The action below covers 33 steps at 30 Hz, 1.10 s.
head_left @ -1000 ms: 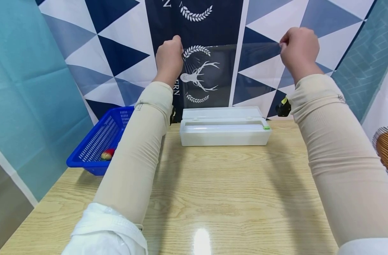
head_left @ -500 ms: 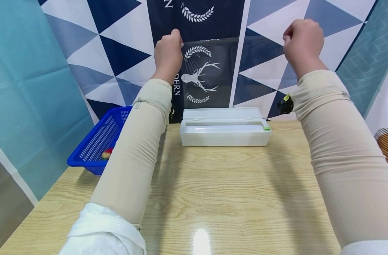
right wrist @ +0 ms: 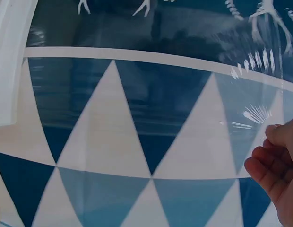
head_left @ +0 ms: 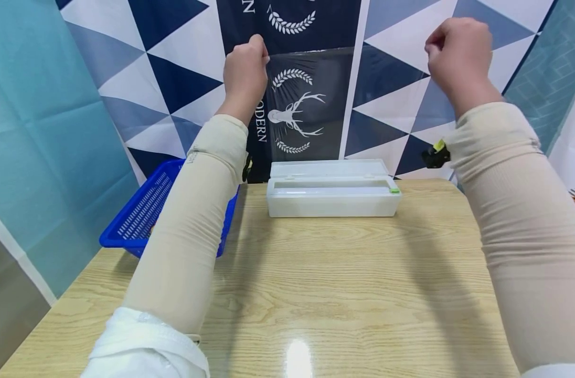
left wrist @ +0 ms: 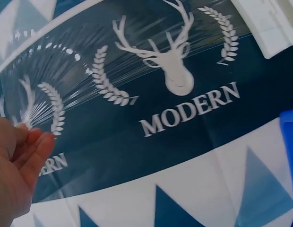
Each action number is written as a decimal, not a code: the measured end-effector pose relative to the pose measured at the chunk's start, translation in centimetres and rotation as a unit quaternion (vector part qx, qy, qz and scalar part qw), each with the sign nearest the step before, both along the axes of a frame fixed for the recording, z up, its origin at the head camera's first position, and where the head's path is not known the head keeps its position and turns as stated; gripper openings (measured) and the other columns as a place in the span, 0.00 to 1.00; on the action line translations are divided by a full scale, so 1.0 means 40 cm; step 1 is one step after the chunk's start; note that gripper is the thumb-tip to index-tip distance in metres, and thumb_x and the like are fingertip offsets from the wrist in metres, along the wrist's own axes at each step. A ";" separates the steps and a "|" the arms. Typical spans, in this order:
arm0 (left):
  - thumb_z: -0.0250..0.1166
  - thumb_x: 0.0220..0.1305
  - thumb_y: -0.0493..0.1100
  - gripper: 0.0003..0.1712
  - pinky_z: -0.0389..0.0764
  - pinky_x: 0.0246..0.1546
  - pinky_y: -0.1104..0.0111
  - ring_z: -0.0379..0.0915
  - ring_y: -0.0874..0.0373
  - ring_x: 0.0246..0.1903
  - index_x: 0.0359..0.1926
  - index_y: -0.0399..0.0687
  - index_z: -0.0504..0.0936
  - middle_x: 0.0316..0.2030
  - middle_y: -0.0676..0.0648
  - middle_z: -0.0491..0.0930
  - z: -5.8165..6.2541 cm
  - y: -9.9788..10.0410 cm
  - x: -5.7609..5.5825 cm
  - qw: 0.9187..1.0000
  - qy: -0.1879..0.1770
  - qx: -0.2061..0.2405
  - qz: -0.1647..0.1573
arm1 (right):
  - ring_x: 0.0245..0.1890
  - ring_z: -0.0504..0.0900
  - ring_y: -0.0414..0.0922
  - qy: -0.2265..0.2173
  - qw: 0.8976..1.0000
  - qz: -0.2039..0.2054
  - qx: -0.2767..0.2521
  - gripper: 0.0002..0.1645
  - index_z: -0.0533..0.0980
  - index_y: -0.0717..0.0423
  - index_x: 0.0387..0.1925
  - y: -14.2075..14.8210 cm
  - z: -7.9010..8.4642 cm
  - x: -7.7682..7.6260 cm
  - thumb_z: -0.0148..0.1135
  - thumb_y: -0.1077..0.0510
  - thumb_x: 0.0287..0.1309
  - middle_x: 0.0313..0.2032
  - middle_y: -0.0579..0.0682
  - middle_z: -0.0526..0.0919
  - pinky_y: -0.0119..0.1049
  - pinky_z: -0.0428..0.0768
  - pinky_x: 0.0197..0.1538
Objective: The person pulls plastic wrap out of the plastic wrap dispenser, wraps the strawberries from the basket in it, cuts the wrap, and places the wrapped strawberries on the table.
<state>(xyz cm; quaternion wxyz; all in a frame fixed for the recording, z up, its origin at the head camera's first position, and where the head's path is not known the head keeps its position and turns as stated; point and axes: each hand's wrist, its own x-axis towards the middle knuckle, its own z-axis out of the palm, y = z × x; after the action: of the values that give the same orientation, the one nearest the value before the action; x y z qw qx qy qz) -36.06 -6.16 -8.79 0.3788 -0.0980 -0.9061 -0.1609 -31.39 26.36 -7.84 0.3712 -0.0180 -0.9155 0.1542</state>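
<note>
Both hands stretch a clear sheet of plastic wrap (head_left: 311, 68) upright in front of the patterned backdrop. My left hand (head_left: 246, 79) pinches one top corner; in the left wrist view, creases in the plastic wrap (left wrist: 61, 85) fan out from the fingertips. At the other corner, the right hand (head_left: 462, 63) pinches the plastic wrap (right wrist: 260, 111) between thumb and fingers, with short creases beside them. Below the sheet, an opened white wrap dispenser box (head_left: 334, 206) stands on the table, its lid tipped back. The sheet's lower edge is hard to make out.
A blue plastic basket (head_left: 127, 242) stands at the table's left, partly behind the left forearm, which hides most of its contents. The wooden table (head_left: 344, 283) ends at the backdrop (head_left: 183, 68) just behind the dispenser.
Both hands have risen, drawing the top edge of the plastic wrap higher. The right hand has also moved right and the left slightly left. The dispenser box has stayed in place.
</note>
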 end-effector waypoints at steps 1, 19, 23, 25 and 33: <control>0.51 0.76 0.44 0.12 0.78 0.49 0.66 0.80 0.54 0.48 0.50 0.45 0.77 0.48 0.47 0.83 0.003 -0.006 0.005 1.000 -0.005 -0.002 -0.010 | 0.59 0.69 0.60 -0.001 1.000 0.007 0.000 0.25 0.74 0.70 0.56 0.005 0.000 0.011 0.42 0.55 0.73 0.53 0.68 0.76 0.52 0.69 0.60; 0.69 0.61 0.39 0.04 0.80 0.44 0.71 0.77 0.63 0.36 0.34 0.43 0.88 0.36 0.50 0.84 -0.023 -0.173 0.257 0.958 -0.083 -0.047 -0.269 | 0.27 0.79 0.33 -0.025 0.936 0.345 -0.067 0.09 0.79 0.61 0.30 0.130 -0.103 0.271 0.62 0.76 0.55 0.31 0.43 0.80 0.14 0.74 0.38; 0.72 0.56 0.34 0.04 0.80 0.46 0.68 0.78 0.65 0.39 0.27 0.47 0.87 0.36 0.53 0.84 -0.072 -0.202 0.297 0.912 -0.099 -0.092 -0.388 | 0.32 0.80 0.38 -0.111 0.889 0.441 -0.040 0.17 0.79 0.63 0.31 0.160 -0.158 0.308 0.58 0.84 0.49 0.35 0.51 0.81 0.19 0.78 0.39; 0.72 0.53 0.31 0.07 0.80 0.45 0.66 0.78 0.63 0.40 0.25 0.47 0.87 0.35 0.54 0.84 -0.104 -0.210 0.312 0.879 -0.120 -0.113 -0.447 | 0.34 0.79 0.39 -0.169 0.848 0.502 -0.009 0.21 0.78 0.62 0.33 0.169 -0.190 0.319 0.57 0.86 0.47 0.35 0.51 0.80 0.22 0.79 0.37; 0.69 0.51 0.29 0.10 0.81 0.32 0.71 0.75 0.66 0.26 0.22 0.48 0.83 0.24 0.57 0.79 -0.271 -0.173 0.368 0.759 -0.328 -0.187 -0.530 | 0.27 0.76 0.34 -0.400 0.658 0.635 0.054 0.25 0.73 0.51 0.31 0.118 -0.328 0.340 0.58 0.84 0.44 0.26 0.45 0.74 0.31 0.77 0.28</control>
<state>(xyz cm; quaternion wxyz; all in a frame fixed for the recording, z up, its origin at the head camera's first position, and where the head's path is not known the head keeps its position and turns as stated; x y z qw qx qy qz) -21.34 -13.08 -19.64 -0.1128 -0.5726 -0.7905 -0.1860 -17.79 31.10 -20.98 -0.2190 0.5281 -0.7708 0.2812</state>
